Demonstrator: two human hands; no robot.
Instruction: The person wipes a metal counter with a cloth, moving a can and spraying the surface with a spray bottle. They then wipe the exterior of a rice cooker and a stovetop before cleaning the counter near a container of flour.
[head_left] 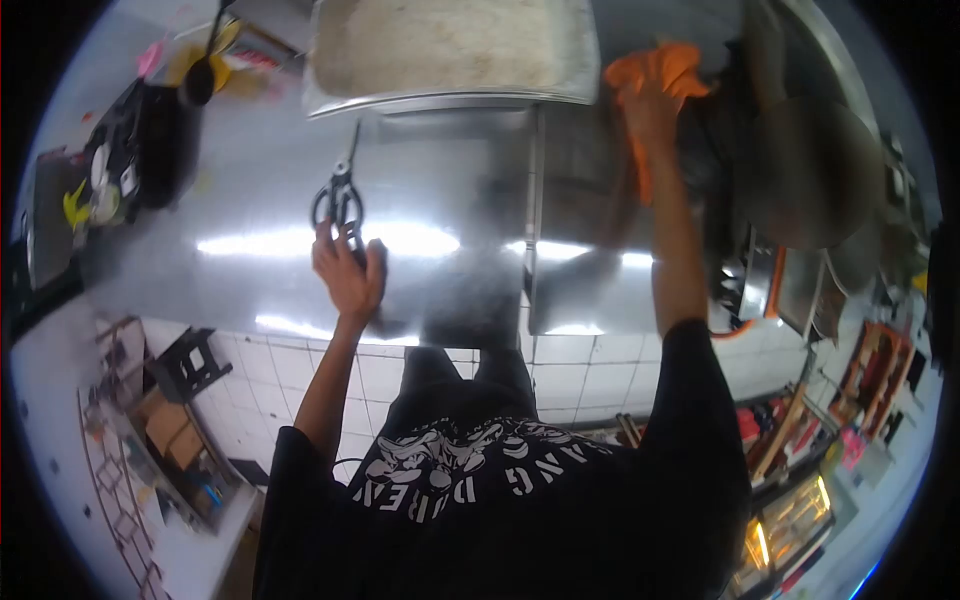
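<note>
A pair of scissors (341,190) with dark handles lies on the shiny metal counter (440,170), blades pointing away from me. My left hand (350,275) is at the handles, its fingertips touching them and its thumb apart from the fingers. Over on the right, my right hand (650,110) is on an orange cloth (672,72), pressing it to the counter's right section. The cloth bunches around the fingers and one end hangs down beside the wrist.
A large metal tray (450,98) with a pale surface inside stands at the far middle. Dark containers (160,140) are at the left, and a large round metal object (815,170) is at the right. A black crate (190,365) sits below left.
</note>
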